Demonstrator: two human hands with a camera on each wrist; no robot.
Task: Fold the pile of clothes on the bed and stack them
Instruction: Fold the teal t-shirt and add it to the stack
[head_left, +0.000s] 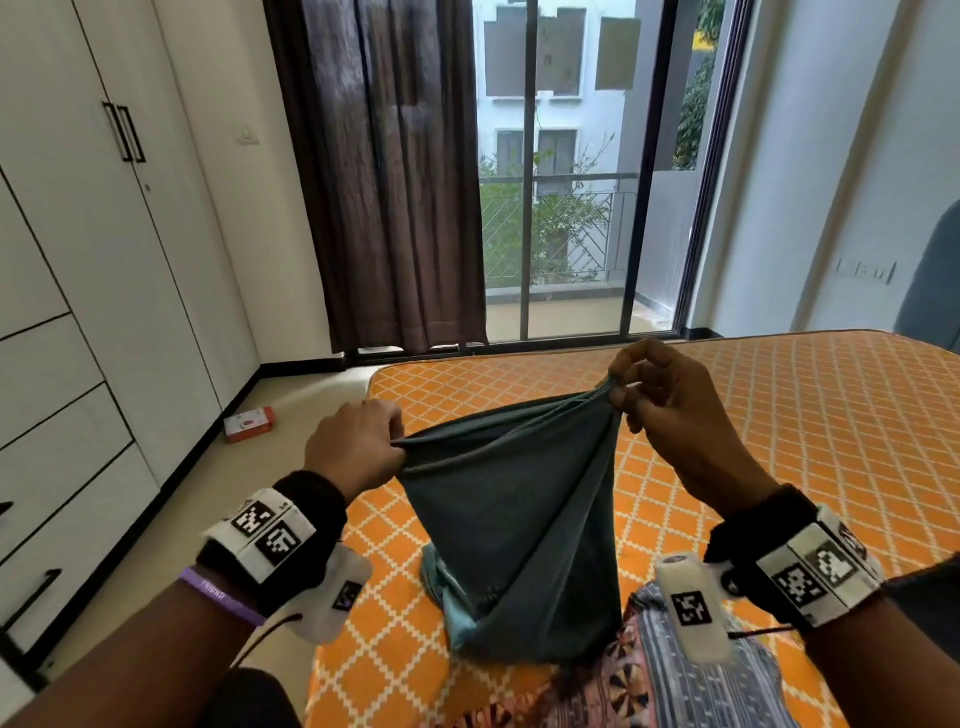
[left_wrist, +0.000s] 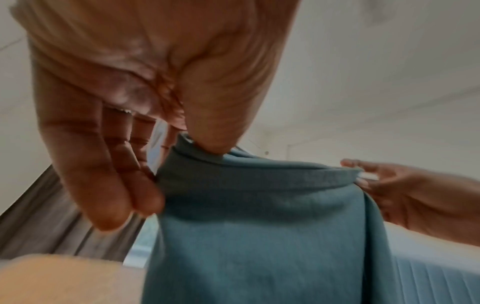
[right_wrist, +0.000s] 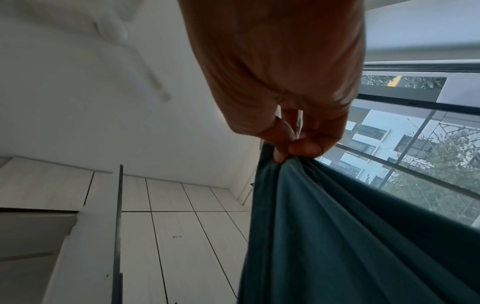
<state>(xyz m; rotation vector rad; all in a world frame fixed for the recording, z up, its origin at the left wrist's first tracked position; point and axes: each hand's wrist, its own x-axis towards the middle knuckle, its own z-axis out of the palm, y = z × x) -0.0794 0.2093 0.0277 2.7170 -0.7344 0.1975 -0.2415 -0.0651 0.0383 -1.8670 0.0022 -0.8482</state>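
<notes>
Item: teal garment, hanging over the bed, lower end bunched on the mattress beside a patterned cloth.
Your left hand pinches one top corner; your right hand pinches the other, slightly higher and farther from you.
Key relation: top edge runs hand to hand, long axis drops straight down toward you.
Hidden: garment type unclear; hem buried in folds; patterned cloth cut off by the frame.

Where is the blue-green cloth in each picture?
Head: teal cloth hangs at centre, between left hand and right hand.
Left wrist: cloth fills lower middle.
Right wrist: lower right.
Shared landmark: the right hand pinching its top edge.
</notes>
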